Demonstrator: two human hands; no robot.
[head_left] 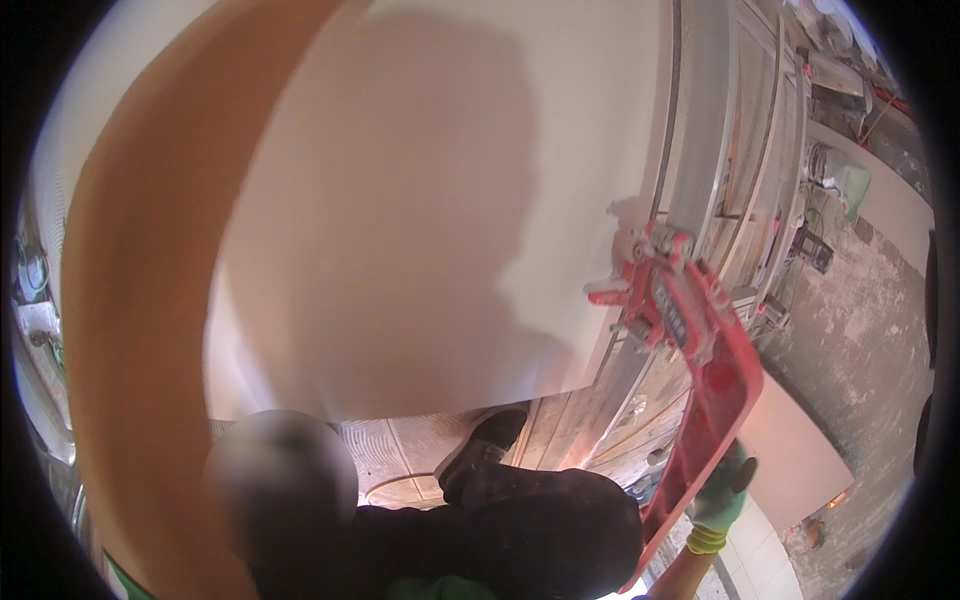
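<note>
A large pale flat panel (400, 200) fills the middle, with a broad shadow across it. My left arm (150, 280) sweeps up the left side, close and blurred, and its hand lies outside the picture. On the right, a long red tool (720, 390) with a flat bar-like body slants up to a dusty jointed head with small levers at the panel's right edge. My right hand (722, 490), in a green glove with a yellow cuff, is closed at the lower part of that body. The red body hides some of its fingers.
Metal rails (700, 150) run along the panel's right side. Beyond them lie a dusty floor (870, 300) and another pale board (790, 450). Below the panel are my dark-clothed leg (550, 510), a dark shoe (485, 445) and a blurred pale round thing (285, 460).
</note>
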